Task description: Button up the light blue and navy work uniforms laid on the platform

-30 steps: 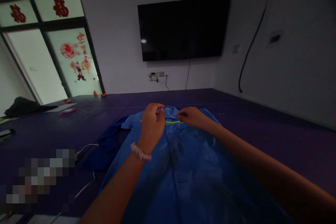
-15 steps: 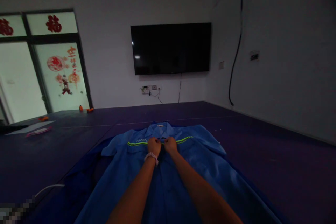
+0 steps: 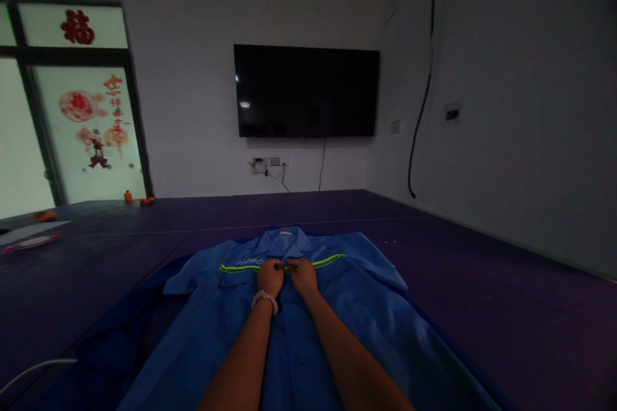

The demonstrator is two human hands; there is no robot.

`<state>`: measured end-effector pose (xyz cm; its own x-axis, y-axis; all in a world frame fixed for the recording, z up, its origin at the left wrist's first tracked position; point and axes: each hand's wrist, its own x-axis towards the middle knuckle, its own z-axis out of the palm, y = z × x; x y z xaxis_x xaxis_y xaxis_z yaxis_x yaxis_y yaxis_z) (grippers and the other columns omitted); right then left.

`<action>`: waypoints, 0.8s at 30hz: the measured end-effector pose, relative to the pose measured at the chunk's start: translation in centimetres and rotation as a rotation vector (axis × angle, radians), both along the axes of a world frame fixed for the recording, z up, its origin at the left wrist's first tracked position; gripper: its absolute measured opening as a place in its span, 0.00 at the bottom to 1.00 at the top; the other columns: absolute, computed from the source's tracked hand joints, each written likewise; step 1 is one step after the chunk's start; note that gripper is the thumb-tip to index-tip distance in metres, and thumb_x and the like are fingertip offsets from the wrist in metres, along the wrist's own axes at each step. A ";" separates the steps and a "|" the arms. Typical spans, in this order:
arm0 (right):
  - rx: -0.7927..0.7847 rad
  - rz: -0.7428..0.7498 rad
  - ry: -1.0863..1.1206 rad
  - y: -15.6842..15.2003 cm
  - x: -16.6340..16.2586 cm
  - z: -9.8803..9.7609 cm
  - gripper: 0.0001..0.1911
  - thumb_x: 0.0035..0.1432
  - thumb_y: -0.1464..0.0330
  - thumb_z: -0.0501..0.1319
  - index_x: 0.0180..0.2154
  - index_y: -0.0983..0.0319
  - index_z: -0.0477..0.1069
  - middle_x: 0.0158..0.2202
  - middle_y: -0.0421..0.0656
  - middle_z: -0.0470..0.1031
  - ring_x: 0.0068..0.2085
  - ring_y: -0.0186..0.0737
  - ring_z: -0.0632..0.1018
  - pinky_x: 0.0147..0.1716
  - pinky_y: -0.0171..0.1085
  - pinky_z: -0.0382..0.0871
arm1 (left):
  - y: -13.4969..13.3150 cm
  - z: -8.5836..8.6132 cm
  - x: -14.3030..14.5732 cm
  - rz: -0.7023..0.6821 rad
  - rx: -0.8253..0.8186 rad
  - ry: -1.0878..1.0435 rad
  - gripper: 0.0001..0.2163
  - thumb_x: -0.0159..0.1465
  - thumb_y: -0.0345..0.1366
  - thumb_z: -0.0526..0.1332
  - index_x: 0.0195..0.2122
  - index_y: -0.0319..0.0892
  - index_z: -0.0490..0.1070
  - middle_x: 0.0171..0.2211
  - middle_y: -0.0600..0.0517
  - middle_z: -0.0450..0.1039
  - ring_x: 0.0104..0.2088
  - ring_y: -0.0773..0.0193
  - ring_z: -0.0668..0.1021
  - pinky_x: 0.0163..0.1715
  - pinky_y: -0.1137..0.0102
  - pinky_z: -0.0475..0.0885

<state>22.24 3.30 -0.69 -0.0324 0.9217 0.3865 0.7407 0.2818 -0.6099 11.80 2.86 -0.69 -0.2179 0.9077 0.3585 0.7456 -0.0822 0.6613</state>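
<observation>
A blue work shirt (image 3: 366, 308) with a yellow-green chest stripe lies flat, front up, on a dark purple table (image 3: 506, 282). Its collar points away from me. My left hand (image 3: 270, 276), with a pale bead bracelet on the wrist, and my right hand (image 3: 303, 275) sit side by side on the shirt's button placket at stripe height. Both hands have their fingers curled, pinching the fabric at the placket edges. What lies between the fingertips is too small to make out.
A darker blue garment (image 3: 144, 327) lies under the shirt on the left. A white cable (image 3: 33, 369) runs over the table's near left. Small orange items (image 3: 139, 199) and a flat pale sheet (image 3: 29, 234) sit far left. A wall television (image 3: 306, 91) hangs ahead.
My hands moved from the collar down toward me to the placket at the stripe and came together. The camera view pulled back and rose, showing more of the shirt.
</observation>
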 end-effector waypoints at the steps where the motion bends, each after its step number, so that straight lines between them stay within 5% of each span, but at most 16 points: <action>1: 0.001 0.002 0.008 0.0 0.0 0.0 0.12 0.50 0.75 0.56 0.32 0.59 0.76 0.33 0.42 0.78 0.37 0.37 0.76 0.35 0.29 0.64 | 0.0 0.0 0.0 -0.004 0.004 -0.007 0.07 0.58 0.30 0.56 0.31 0.40 0.75 0.33 0.49 0.76 0.35 0.65 0.76 0.34 0.74 0.64; 7: -0.006 -0.013 0.052 0.3 0.0 -0.2 0.13 0.51 0.74 0.56 0.38 0.61 0.74 0.37 0.44 0.77 0.40 0.37 0.76 0.38 0.30 0.65 | 0.1 0.1 -0.1 -0.025 0.023 -0.032 0.07 0.58 0.30 0.56 0.29 0.39 0.74 0.31 0.50 0.76 0.33 0.67 0.75 0.32 0.75 0.64; 24: -0.014 -0.033 0.055 0.4 0.1 0.2 0.06 0.52 0.70 0.58 0.31 0.64 0.74 0.32 0.46 0.77 0.34 0.37 0.76 0.31 0.29 0.63 | -0.1 0.2 -0.1 -0.039 0.069 -0.075 0.08 0.56 0.26 0.56 0.30 0.39 0.75 0.31 0.50 0.76 0.34 0.66 0.76 0.33 0.75 0.65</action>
